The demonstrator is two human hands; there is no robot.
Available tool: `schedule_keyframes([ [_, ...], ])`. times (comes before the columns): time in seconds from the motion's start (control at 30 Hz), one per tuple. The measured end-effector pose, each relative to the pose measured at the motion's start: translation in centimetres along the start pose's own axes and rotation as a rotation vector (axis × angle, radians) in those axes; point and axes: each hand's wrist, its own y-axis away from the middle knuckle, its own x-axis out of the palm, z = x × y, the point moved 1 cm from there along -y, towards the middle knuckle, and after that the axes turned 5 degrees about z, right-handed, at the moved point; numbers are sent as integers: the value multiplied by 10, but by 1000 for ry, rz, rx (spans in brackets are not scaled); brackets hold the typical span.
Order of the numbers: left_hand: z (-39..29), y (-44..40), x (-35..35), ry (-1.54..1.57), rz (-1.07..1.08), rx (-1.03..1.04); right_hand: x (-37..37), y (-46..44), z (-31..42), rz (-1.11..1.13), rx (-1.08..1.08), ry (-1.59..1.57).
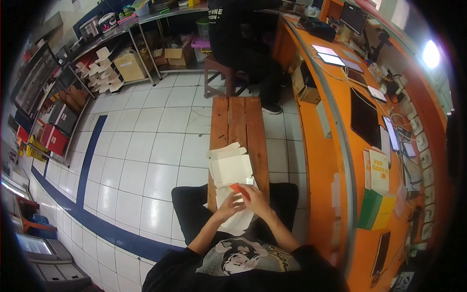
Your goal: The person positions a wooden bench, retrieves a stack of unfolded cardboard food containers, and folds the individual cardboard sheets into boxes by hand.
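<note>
A white carton sheet (231, 168), unfolded with small flaps at its edges, lies on a wooden bench (237, 121) between my knees. Over its lower part are both of my hands, close together. My right hand (256, 202) has its fingers around the red edge of a carton piece (240, 191). My left hand (230, 206) is just left of it, its fingers bent toward the same piece; what it grips, if anything, is too small to make out.
A person in black (238, 44) sits on a stool (217, 73) beyond the bench. Along the right runs an orange counter (340, 107) with phones, cables and a green-yellow box (376, 209). Shelves (73, 107) stand at the left.
</note>
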Motion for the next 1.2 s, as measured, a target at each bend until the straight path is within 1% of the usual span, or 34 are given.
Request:
schedule_keyframes([
  [0.03, -6, -2, -6, -2, -2, 0, 2, 2, -1, 0, -2, -2],
  [0.1, -16, -4, -17, 155, -255, -89, 5, 6, 2, -3, 15, -18],
  [0.13, -19, -6, -17, 262, -371, -87, 8, 8, 3, -2, 15, -20],
  [0.17, -20, -7, -17, 262, -372, -86, 11, 9, 5, -58, -21, 8],
  [0.2, -20, -9, -18, 198, -411, -53, 14, 9, 6, -114, -57, 37],
  [0.23, -20, -11, -18, 134, -446, -20, 15, 10, 7, -115, -57, 39],
  [0.27, -15, -14, -18, 134, -442, -17, 14, 10, 7, -143, -12, 7],
  [0.3, -8, -15, -19, 99, -443, 47, 13, 9, 8, -170, 33, -27],
  [0.33, -1, -15, -19, 64, -447, 108, 13, 9, 9, -171, 35, -27],
  [0.37, 5, -15, -18, 64, -447, 107, 11, 8, 12, -202, 46, -24],
  [0.43, 17, -16, -16, -112, -519, 216, 12, 8, 13, -229, 56, -23],
  [0.5, 24, -20, -9, -110, -533, 248, 13, 6, 12, -340, 37, 21],
  [0.57, 26, -23, -2, -107, -548, 279, 11, 4, 13, -372, 38, -1],
  [0.63, 23, -23, 5, -81, -505, 365, 7, 1, 17, -407, 41, -22],
  [0.77, 12, -26, 13, -88, -502, 408, -3, -2, 24, -417, 69, -19],
  [0.83, 4, -24, 15, -188, -539, 383, -7, -4, 28, -420, 63, -16],
  [0.87, 1, -25, 17, -188, -539, 383, -11, -6, 31, -424, 49, -19],
  [0.93, -4, -25, 19, -27, -552, 388, -15, -8, 35, -426, 35, -23],
  [1.13, -15, -20, 19, -2, -494, 402, -22, -10, 40, -413, 71, -62],
  [1.2, -16, -20, 19, 2, -493, 425, -25, -11, 44, -374, 24, -25],
])
